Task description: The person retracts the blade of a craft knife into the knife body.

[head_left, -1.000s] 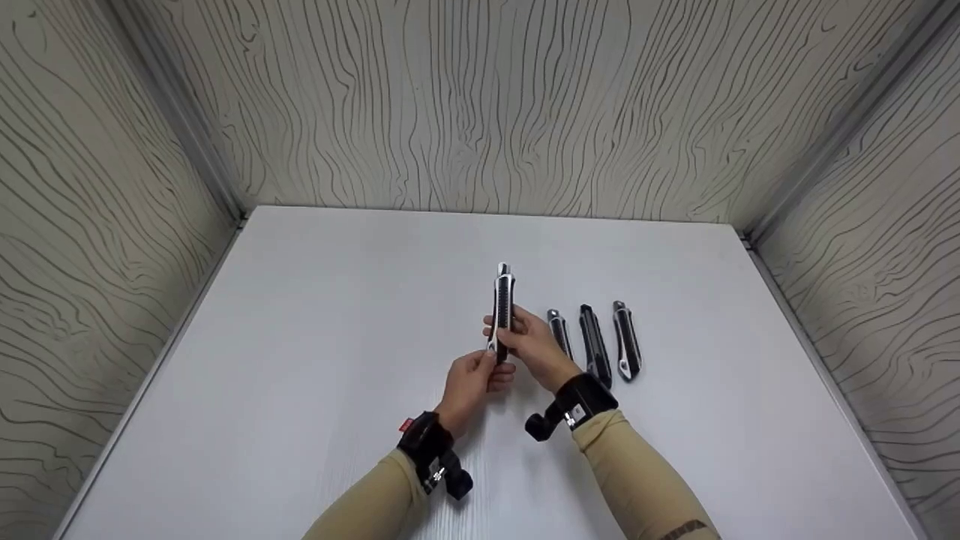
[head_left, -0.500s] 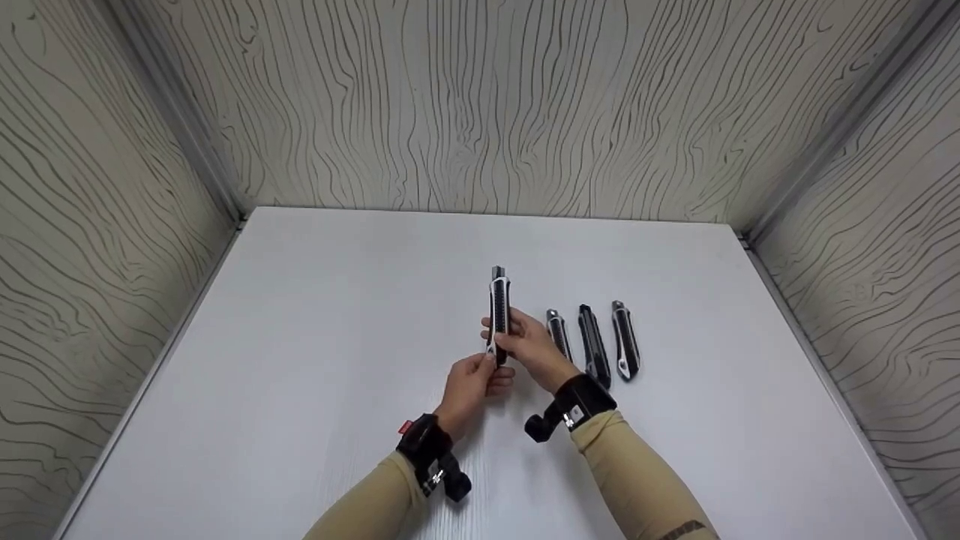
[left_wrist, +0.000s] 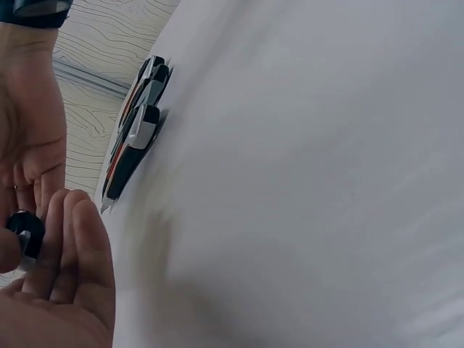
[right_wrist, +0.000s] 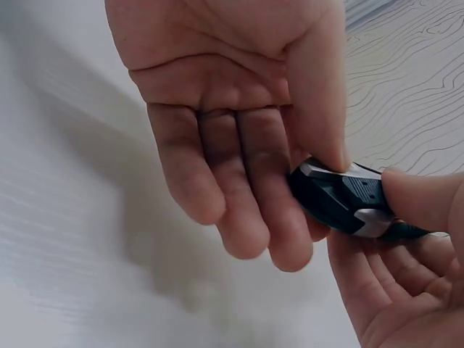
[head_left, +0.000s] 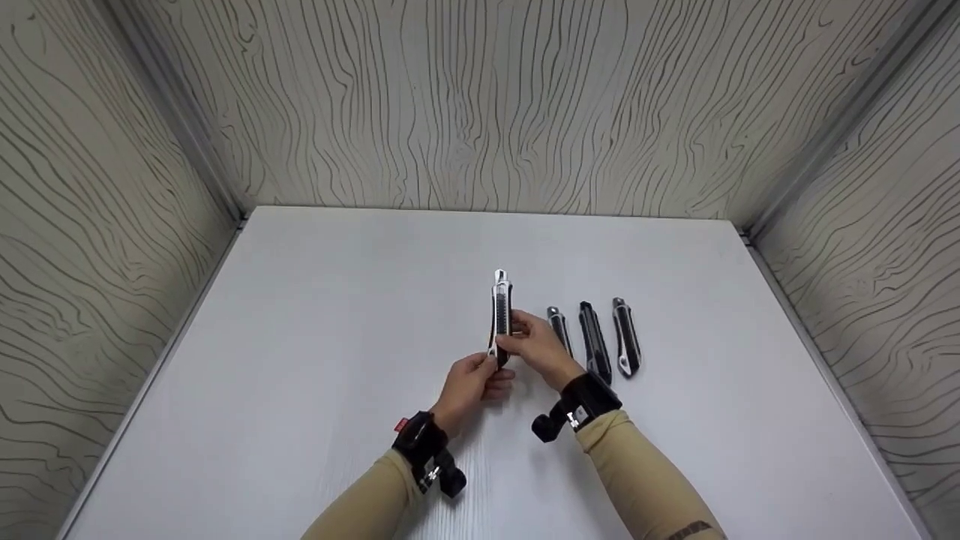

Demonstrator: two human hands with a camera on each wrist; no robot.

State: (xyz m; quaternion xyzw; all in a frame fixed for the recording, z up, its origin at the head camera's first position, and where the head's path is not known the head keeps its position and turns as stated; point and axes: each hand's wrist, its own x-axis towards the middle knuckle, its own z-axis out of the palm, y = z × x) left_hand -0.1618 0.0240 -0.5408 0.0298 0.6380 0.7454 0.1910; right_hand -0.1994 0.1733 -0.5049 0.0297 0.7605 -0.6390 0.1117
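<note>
Both hands hold one utility knife [head_left: 502, 307] with a silver-and-black body. Its silver nose points away from me, toward the back wall. My left hand [head_left: 463, 386] pinches the butt end between thumb and fingers. Higher on the handle, my right hand [head_left: 541, 351] grips with the thumb on top and the fingers underneath. In the right wrist view the dark butt of the knife [right_wrist: 341, 197] sits between both thumbs and fingers. Only its round end [left_wrist: 27, 235] shows in the left wrist view. Much of the lower handle is hidden by the fingers.
To the right of my right hand lie three more utility knives side by side: one silver-and-black [head_left: 559, 328], partly hidden by that hand, a dark one [head_left: 594, 341], and another silver-and-black one [head_left: 627, 337]. The white table [head_left: 315, 315] meets wood-grain panels [head_left: 465, 112] on three sides.
The held knife tips slightly left and then back right, with its nose now a little lower in view. Both hands keep their hold and barely shift. The three lying knives stay put.
</note>
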